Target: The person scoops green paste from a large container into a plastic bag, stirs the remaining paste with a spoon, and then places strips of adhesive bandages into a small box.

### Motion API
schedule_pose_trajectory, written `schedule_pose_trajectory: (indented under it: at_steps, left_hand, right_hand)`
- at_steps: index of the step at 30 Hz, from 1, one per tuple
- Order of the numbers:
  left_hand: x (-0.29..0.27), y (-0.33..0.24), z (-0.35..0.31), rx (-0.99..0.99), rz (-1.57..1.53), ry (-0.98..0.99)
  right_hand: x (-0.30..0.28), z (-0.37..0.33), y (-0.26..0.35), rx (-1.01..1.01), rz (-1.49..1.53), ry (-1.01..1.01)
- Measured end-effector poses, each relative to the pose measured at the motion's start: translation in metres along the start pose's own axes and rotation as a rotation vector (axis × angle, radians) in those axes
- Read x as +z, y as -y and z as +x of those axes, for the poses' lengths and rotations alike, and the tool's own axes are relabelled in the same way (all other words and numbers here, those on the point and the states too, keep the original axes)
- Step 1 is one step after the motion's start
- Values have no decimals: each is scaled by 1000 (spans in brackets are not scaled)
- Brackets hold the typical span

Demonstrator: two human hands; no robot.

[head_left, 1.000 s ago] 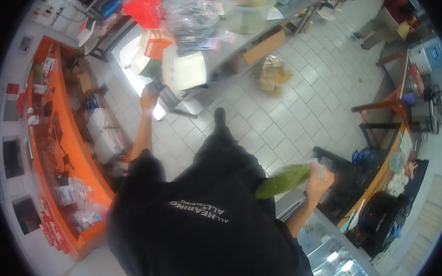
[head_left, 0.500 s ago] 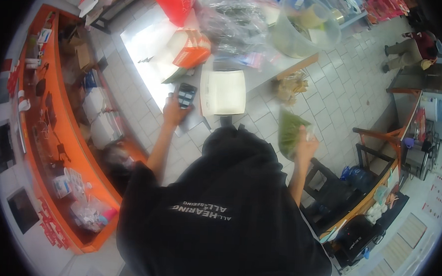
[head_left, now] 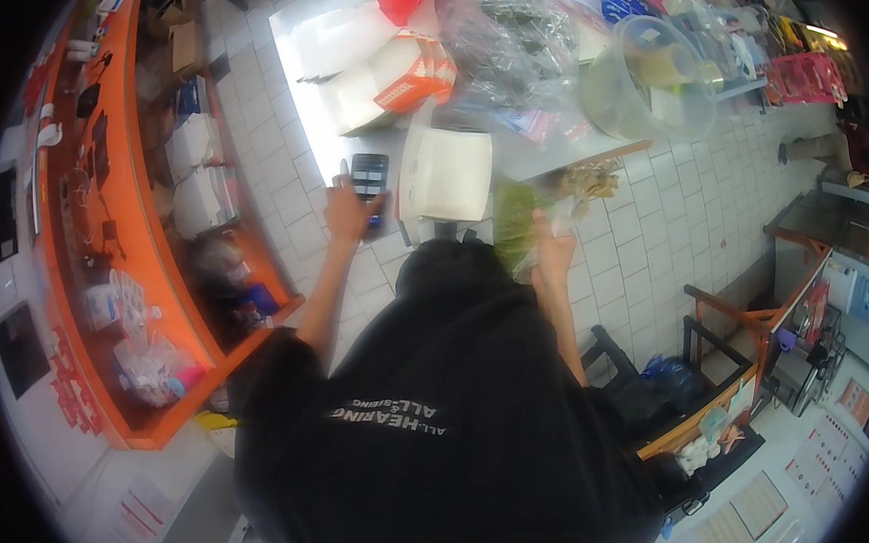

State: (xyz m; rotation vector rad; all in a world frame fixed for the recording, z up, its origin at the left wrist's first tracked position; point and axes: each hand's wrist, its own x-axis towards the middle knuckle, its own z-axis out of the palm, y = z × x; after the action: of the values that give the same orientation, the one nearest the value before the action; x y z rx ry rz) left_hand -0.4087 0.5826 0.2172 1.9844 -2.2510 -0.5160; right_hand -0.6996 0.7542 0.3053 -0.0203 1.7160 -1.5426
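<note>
Beside the table (head_left: pixel 546 162), a green-filled plastic bag (head_left: pixel 514 225), longest near-to-far, hangs between white box (head_left: pixel 446 174) and right hand (head_left: pixel 555 253) clutching it, left hand (head_left: pixel 346 211) gripping a smartphone (head_left: pixel 369 175).

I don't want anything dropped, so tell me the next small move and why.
Probably bring the green bag over the table before loosening the right grip: the bag appears just off the table's edge, floor tiles show beside it, and the left grip holds the dark phone.

Orange shelving (head_left: pixel 146 247), clear tub (head_left: pixel 606 94) (round)
</note>
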Motion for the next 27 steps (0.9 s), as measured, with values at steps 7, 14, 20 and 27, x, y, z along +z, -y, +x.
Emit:
schedule_pose_trajectory:
  at_steps: [7, 14, 20, 27]
  left_hand:
    - [36, 21, -45, 78, -66, -177]
    - [33, 15, -65, 122, -192, -283]
    - [26, 18, -71, 50, -680, -191]
    - [25, 10, -65, 105, -146, -240]
  right_hand:
    - [-24, -11, 6, -29, 22, -62]
    - [-56, -11, 0, -64, -2, -143]
    - [-58, -13, 13, -137, -30, -174]
    - [-51, -8, 11, -160, -42, -187]
